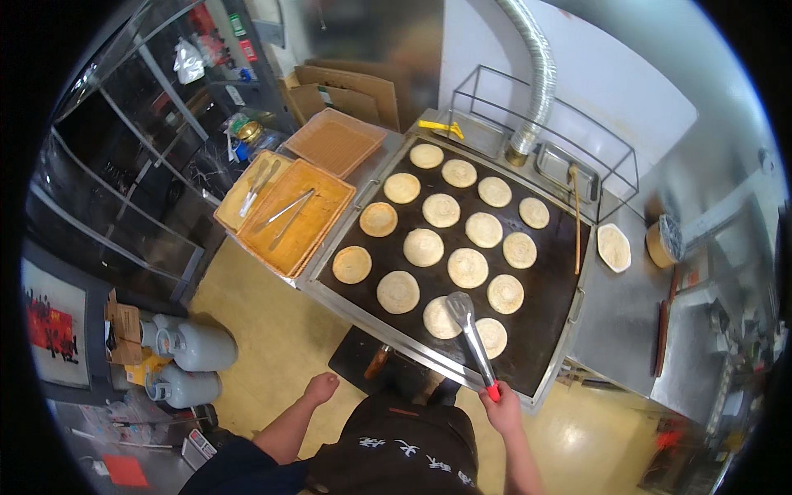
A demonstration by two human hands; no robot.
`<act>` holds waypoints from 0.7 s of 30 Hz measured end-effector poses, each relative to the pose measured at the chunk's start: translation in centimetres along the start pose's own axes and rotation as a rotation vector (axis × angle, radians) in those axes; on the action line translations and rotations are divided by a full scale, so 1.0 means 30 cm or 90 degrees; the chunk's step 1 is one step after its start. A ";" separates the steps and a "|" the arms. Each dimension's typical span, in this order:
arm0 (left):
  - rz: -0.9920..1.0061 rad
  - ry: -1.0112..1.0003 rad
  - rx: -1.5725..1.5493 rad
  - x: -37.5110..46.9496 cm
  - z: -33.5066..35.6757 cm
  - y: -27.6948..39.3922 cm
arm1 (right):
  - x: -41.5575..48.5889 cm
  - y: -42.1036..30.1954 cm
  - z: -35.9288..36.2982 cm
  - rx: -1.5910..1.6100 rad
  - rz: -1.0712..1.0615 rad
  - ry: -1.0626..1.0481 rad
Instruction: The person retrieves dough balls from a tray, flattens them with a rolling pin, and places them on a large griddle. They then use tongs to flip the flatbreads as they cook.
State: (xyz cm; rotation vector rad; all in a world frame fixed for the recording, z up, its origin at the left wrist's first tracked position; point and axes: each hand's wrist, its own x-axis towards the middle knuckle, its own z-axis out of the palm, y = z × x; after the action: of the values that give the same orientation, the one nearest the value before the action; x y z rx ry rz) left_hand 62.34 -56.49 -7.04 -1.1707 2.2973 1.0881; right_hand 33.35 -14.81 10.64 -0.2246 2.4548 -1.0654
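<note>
My right hand grips the red-handled end of metal tongs at the front edge of a wide, dark griddle. The tong heads lie over the right side of a pale round flatbread; whether they touch it cannot be told. Close to the tongs lies another flatbread, partly covered by them. Several more round breads are spread in rows over the griddle; one browner bread sits near its left edge. My left hand hangs over the floor before the griddle, fingers curled, holding nothing.
To the left, a wicker tray carries loose tongs, beside a mesh basket. A wooden-handled tool rests along the griddle's right side, near a white dish. Gas cylinders stand on the floor at left. A flexible metal duct rises behind.
</note>
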 end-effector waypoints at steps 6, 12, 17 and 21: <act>-0.176 -0.300 0.273 0.089 0.133 -0.538 | -0.127 -0.118 0.140 -0.045 0.105 0.100; 0.059 -0.279 0.329 0.179 0.164 -0.491 | -0.227 -0.165 0.253 0.024 0.168 0.058; 0.073 -0.155 -0.010 0.281 0.143 -0.211 | -0.228 -0.197 0.257 -0.093 0.086 0.045; 0.032 -0.048 -0.187 0.259 0.116 -0.077 | -0.194 -0.234 0.261 -0.094 0.036 -0.018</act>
State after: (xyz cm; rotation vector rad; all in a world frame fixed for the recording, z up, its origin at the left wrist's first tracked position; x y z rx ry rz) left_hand 59.38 -58.84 -15.00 -1.1563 2.1727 1.5023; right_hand 41.94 -22.88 13.03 -0.2134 2.5014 -0.8523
